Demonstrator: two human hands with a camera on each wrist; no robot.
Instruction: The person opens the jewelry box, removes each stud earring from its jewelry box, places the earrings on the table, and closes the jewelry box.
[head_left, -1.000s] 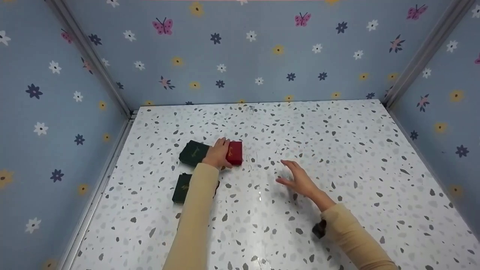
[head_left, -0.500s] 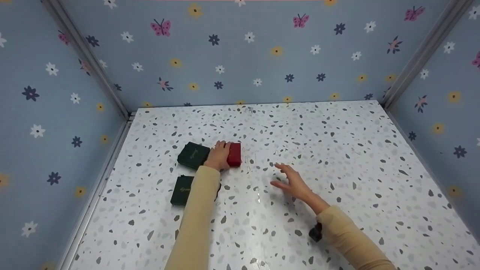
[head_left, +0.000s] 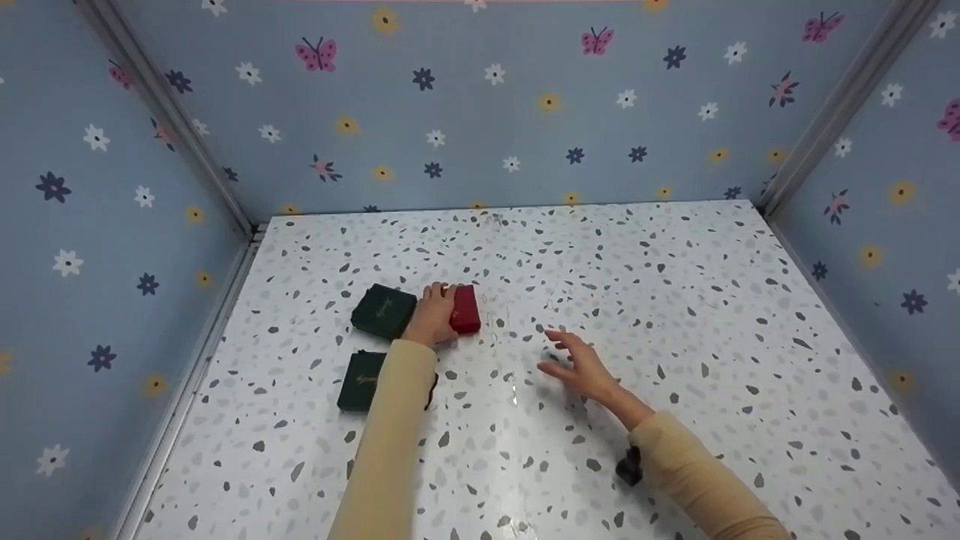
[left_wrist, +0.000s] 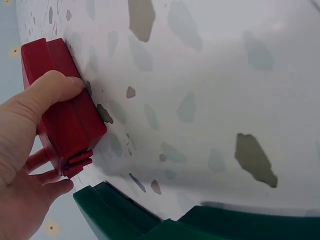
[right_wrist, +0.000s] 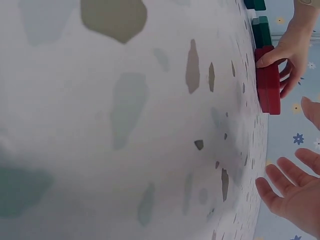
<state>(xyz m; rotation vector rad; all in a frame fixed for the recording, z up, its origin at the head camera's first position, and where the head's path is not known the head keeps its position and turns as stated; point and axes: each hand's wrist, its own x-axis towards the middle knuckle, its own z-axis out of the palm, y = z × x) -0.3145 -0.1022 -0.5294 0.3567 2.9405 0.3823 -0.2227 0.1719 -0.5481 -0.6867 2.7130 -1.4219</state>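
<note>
left hand [head_left: 432, 315] gripping red box [head_left: 467, 309], now turning it slightly | right hand [head_left: 588, 372] hovering wide, holding nothing | angle apparently being adjusted

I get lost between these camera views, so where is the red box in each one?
Head: the red box is near the centre, slightly left and below.
Left wrist: it is on the left side.
Right wrist: it is towards the upper right.
Shared landmark: the left hand, gripping it.
</note>
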